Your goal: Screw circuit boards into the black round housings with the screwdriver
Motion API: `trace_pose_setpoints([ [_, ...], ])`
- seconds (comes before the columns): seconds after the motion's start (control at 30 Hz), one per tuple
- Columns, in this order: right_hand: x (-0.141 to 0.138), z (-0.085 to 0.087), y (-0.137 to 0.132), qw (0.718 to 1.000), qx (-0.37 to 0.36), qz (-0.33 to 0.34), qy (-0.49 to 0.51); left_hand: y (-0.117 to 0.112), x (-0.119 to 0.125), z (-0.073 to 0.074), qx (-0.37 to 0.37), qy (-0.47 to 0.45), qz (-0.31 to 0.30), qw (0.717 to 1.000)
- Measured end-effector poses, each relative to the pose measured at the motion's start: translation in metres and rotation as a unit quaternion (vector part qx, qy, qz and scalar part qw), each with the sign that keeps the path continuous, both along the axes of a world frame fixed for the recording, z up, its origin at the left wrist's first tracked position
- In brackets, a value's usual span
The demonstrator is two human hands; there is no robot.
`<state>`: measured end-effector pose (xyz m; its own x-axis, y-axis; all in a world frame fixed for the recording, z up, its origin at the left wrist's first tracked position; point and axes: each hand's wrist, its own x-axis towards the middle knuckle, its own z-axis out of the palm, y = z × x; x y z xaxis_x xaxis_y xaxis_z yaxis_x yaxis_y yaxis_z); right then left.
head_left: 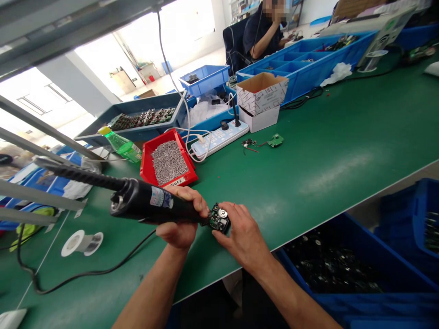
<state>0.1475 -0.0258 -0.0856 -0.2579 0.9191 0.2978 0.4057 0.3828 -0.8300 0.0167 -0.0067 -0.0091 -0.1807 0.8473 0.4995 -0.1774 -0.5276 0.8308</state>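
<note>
My left hand (pixel 181 219) is wrapped round a black electric screwdriver (pixel 151 203) that lies nearly level over the green table, its cable running off to the left. The tool's tip meets a small black round part with a circuit board and a silver disc (pixel 218 218). My right hand (pixel 242 233) pinches that part from the right and below, holding it just above the table edge.
A red tray of small screws (pixel 168 161) stands just beyond the tool, with a green bottle (pixel 121 145), a power strip (pixel 219 137) and a cardboard box (pixel 262 93) behind. A small green board (pixel 275 140) lies loose. Blue bins (pixel 343 269) sit below the table edge. Another person sits far back.
</note>
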Motion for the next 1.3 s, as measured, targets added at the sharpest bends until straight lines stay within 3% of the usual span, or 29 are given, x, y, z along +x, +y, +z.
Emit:
trace_pose_setpoints([
  [0.17, 0.000, 0.001, -0.001, 1.000, 0.005, 0.002, -0.001, 0.001, -0.002, -0.002, 0.007, -0.005, -0.006, 1.000],
  [0.47, 0.000, -0.001, 0.000, 1.000, 0.007, 0.003, -0.008, 0.000, -0.008, 0.011, 0.017, -0.015, -0.010, 1.000],
  [1.3, 0.001, 0.000, 0.000, 1.000, -0.003, 0.009, -0.006, 0.003, -0.006, -0.003, 0.043, 0.007, -0.060, 0.997],
])
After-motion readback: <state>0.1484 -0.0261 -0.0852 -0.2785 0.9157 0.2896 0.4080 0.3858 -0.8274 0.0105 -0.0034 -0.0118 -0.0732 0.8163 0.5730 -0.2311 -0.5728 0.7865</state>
